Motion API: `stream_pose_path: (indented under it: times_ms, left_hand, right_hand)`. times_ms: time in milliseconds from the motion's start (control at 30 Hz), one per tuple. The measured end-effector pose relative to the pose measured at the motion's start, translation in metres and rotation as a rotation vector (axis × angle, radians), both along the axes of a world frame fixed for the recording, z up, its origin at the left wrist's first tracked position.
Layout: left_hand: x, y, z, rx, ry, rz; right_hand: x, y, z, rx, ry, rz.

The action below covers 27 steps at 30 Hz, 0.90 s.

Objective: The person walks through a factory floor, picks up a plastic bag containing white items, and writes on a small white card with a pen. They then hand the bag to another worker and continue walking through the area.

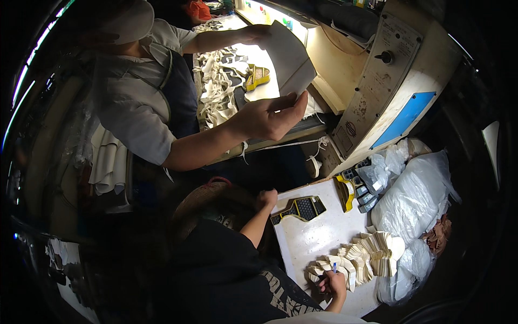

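Note:
My right hand (333, 284) is closed round a blue-tipped pen (334, 267), beside long, leaning stacks of cream-coloured cut pieces (359, 259). The stacks lie across the white tabletop (302, 243). My left hand (267, 199) is curled at the table's far left corner; whatever its fingers hold, if anything, is hidden. Close to it lies a yellow-edged cutting die (305, 208) with a dark honeycomb filling. A second yellow die (345, 193) stands at the table's far edge.
A co-worker (145, 97) in a light shirt and dark apron holds up a grey sheet (288, 59) at a lit machine (388, 75). Cream scraps (216, 81) and another die (257, 77) lie on its bed. Stuffed clear plastic bags (415, 194) crowd the table's right side.

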State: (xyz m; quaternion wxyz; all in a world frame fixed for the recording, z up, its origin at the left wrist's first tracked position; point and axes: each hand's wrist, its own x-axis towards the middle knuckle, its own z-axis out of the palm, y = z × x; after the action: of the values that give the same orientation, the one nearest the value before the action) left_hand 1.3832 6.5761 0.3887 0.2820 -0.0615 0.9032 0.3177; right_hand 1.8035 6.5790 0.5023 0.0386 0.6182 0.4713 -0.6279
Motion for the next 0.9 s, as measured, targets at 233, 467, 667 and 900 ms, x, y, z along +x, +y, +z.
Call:
stream_pose_path:
  times_ms: [233, 467, 667, 900]
  left_hand:
    - [0.000, -0.014, 0.010, 0.044, -0.001, 0.023]
    - [0.014, -0.012, 0.040, 0.156, -0.020, 0.008]
    - [-0.008, -0.005, -0.028, 0.061, 0.059, 0.087]
    - [-0.008, -0.004, -0.034, 0.040, 0.110, 0.046]
  right_hand:
    - [-0.005, 0.002, -0.001, 0.001, -0.004, 0.035]
    - [0.004, 0.001, -0.010, 0.012, 0.023, 0.010]
    - [-0.002, 0.005, -0.012, 0.002, 0.002, 0.071]
    - [-0.004, 0.004, -0.008, -0.002, -0.008, 0.053]
